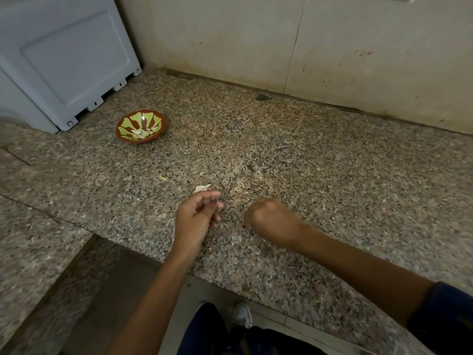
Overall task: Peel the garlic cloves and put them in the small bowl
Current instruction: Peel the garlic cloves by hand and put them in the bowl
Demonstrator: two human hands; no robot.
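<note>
The small bowl (122, 130), red-brown with a green pattern, stands on the granite counter at the back left and holds several peeled garlic cloves (142, 133). A pale piece of garlic skin (202, 188) lies on the counter just beyond my left hand (195, 216). That hand hovers with loosely curled fingers, thumb near the index finger, and I see nothing in it. My right hand (272, 222) is beside it to the right, curled into a fist with its back towards me. Its palm side is hidden and the hand is blurred.
A smaller scrap of skin (162, 178) lies left of the big piece. A grey-white appliance (66, 60) stands at the back left, close behind the bowl. A tiled wall (332, 47) closes the back. The counter edge (230, 290) runs near my legs.
</note>
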